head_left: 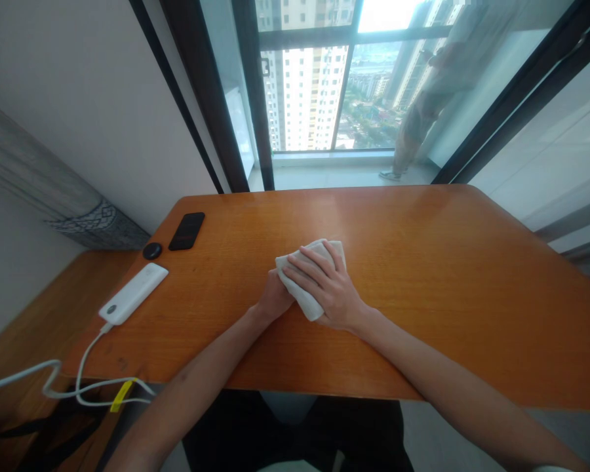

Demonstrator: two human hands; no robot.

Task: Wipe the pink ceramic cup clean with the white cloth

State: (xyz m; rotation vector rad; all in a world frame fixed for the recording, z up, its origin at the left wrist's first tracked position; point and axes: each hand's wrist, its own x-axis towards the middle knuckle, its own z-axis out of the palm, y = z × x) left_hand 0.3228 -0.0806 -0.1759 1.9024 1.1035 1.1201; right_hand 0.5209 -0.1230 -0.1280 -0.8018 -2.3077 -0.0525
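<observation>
A folded white cloth (302, 299) lies between my two hands, over the middle of the wooden table (423, 295). My right hand (337, 288) rests on top of the cloth with its fingers stretched across it and slightly apart. The right thumb is out of sight, seemingly below the cloth's near edge. At the cloth's left side is my left hand (275, 295), closed against it. Most of the left fingers are hidden beneath the cloth. Both forearms reach in from the near edge of the table.
Along the table's left side are a black phone (187, 231), a small round black object (152, 251) and a white power-bank-like device (134, 294) with a white cable (81, 367) running off the edge. A glass door with a dark frame (253, 98) stands beyond the far edge, reflecting a person.
</observation>
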